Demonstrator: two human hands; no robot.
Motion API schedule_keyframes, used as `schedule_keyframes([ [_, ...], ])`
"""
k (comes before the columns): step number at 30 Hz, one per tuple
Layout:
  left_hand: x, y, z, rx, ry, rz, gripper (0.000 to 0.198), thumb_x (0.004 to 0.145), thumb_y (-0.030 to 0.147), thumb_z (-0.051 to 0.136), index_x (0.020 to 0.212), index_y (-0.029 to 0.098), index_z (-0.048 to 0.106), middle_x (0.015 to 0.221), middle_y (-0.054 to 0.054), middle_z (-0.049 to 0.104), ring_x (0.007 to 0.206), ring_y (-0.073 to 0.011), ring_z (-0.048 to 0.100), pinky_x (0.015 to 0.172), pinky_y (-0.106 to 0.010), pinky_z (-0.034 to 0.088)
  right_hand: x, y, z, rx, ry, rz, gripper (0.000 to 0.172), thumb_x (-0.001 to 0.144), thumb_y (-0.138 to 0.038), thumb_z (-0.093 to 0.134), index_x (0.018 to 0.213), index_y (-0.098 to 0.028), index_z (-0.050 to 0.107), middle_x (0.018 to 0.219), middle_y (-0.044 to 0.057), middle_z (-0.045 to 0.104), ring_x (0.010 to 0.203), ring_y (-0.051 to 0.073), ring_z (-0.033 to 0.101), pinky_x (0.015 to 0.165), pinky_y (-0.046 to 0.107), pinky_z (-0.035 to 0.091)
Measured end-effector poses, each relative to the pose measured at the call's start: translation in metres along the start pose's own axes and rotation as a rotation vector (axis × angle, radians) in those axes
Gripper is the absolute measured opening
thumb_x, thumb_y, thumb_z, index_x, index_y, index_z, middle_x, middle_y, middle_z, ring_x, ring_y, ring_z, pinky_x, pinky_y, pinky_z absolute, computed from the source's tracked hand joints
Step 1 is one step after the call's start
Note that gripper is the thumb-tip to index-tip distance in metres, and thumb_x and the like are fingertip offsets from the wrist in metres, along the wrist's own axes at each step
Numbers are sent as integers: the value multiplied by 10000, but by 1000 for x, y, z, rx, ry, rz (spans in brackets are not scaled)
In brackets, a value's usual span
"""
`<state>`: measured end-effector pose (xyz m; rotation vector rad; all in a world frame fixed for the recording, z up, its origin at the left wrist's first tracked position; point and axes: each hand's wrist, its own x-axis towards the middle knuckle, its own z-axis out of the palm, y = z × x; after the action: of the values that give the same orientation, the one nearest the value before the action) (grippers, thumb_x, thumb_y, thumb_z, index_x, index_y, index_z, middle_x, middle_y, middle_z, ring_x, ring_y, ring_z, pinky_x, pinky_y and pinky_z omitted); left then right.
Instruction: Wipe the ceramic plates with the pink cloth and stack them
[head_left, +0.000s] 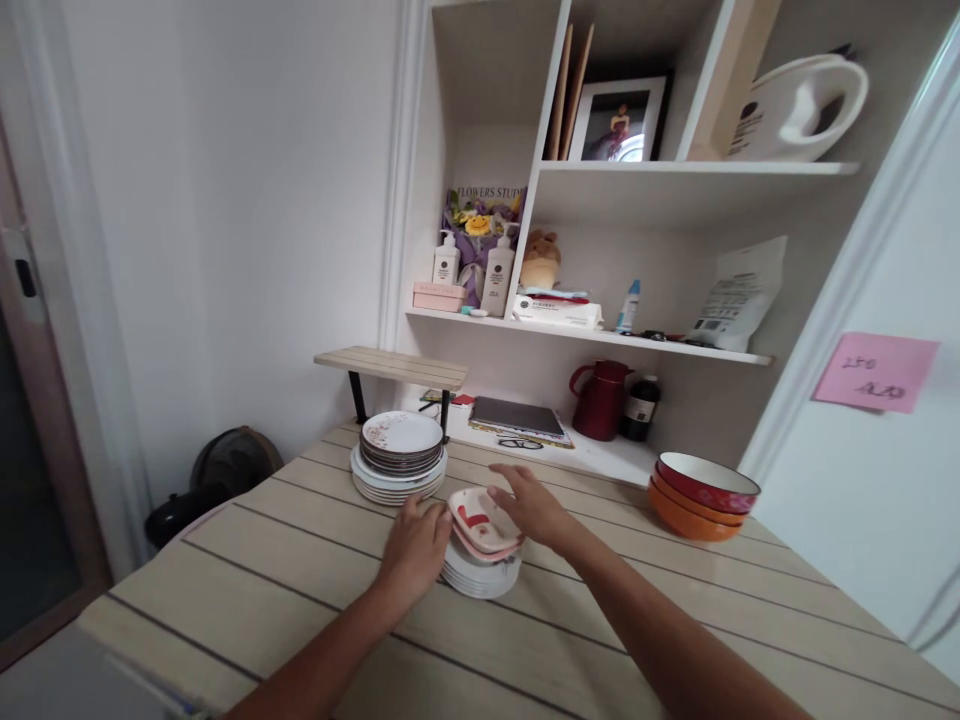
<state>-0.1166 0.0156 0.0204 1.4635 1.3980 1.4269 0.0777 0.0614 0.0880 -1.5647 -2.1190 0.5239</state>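
Note:
A small stack of square dishes [484,522], white inside with a red pattern and pink below, rests on a pile of small white plates [481,580]. My left hand [417,548] is at the left rim of the dishes, fingers loosely bent and apart, apparently touching the edge. On the right side, my right hand [534,508] is open, fingers spread, its thumb over the dish rim. Just behind my left hand stands a taller stack of large plates [401,435], the top one with a floral print. Whether either hand presses on the dishes is hard to tell.
Red and orange bowls [705,495] are nested at the table's right. Behind stand a small wooden riser [394,366], a laptop [517,416], glasses [520,443], a red jug [600,400] and a dark bottle [640,408]. A shelf unit [645,190] rises above the wooden table [300,540].

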Motion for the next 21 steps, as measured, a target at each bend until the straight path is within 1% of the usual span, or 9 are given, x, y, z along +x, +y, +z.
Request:
schedule_keyframes([
  [2, -4, 6, -10, 248, 65, 144, 239, 791, 365, 599, 958, 241, 718, 1407, -126, 478, 1364, -361, 333, 1142, -492, 195, -17, -5, -5, -148, 172, -153, 406, 929, -375, 466, 1324, -300, 526, 1425, 85, 472, 1279, 281, 452, 1059, 477, 333],
  [3, -6, 8, -16, 347, 102, 205, 265, 807, 358, 582, 1008, 241, 710, 1428, -127, 457, 1358, -360, 346, 1132, -498, 218, -27, -7, -7, -187, 203, -240, 390, 940, -379, 440, 1314, -313, 532, 1410, 69, 493, 1294, 270, 434, 1079, 482, 298],
  [7, -6, 4, -40, 742, 199, 390, 309, 896, 285, 449, 1084, 197, 678, 1388, -149, 495, 1277, -326, 457, 1044, -511, 367, -65, -4, 0, -305, 100, -506, 385, 891, -257, 490, 1266, -307, 560, 1302, 44, 598, 1332, 264, 388, 1132, 520, 153],
  [9, -3, -5, -51, 913, 198, 461, 313, 915, 254, 416, 1057, 178, 684, 1345, -162, 535, 1208, -307, 521, 990, -491, 426, -72, 4, 8, -369, 95, -536, 484, 820, -140, 518, 1277, -297, 547, 1284, 40, 613, 1348, 265, 368, 1141, 540, 90],
  [11, -1, -16, -59, 1044, 167, 507, 307, 918, 218, 406, 990, 168, 700, 1289, -163, 584, 1156, -302, 560, 959, -479, 450, -69, 11, 18, -420, 140, -527, 498, 803, -85, 510, 1253, -290, 561, 1259, 42, 629, 1338, 264, 379, 1141, 549, 69],
  [15, 0, -26, -62, 1156, 123, 544, 292, 914, 180, 413, 933, 163, 703, 1227, -151, 631, 1115, -286, 584, 943, -448, 458, -54, 15, 30, -428, 174, -580, 291, 883, -151, 522, 1110, -297, 633, 1161, 26, 678, 1313, 257, 405, 1145, 549, 62],
  [17, -2, -24, -61, 1175, 95, 555, 288, 911, 164, 411, 919, 164, 698, 1218, -146, 638, 1089, -275, 593, 945, -445, 450, -49, 13, 31, -372, 161, -615, 193, 903, -189, 528, 1022, -271, 656, 1062, 32, 701, 1227, 238, 478, 1150, 524, 95],
  [19, -5, -20, -59, 1177, 57, 556, 282, 903, 143, 412, 919, 166, 693, 1209, -138, 642, 1071, -266, 599, 946, -442, 441, -47, 11, 30, -267, 148, -606, 149, 918, -223, 509, 925, -234, 658, 948, 42, 696, 1054, 216, 559, 1132, 491, 182],
  [21, -7, -16, -58, 1157, 32, 535, 279, 893, 122, 415, 929, 175, 686, 1156, -124, 661, 1052, -252, 603, 933, -427, 438, -48, 10, 27, -103, 140, -537, 202, 933, -288, 481, 821, -206, 629, 843, 40, 659, 879, 198, 574, 1047, 439, 324],
])
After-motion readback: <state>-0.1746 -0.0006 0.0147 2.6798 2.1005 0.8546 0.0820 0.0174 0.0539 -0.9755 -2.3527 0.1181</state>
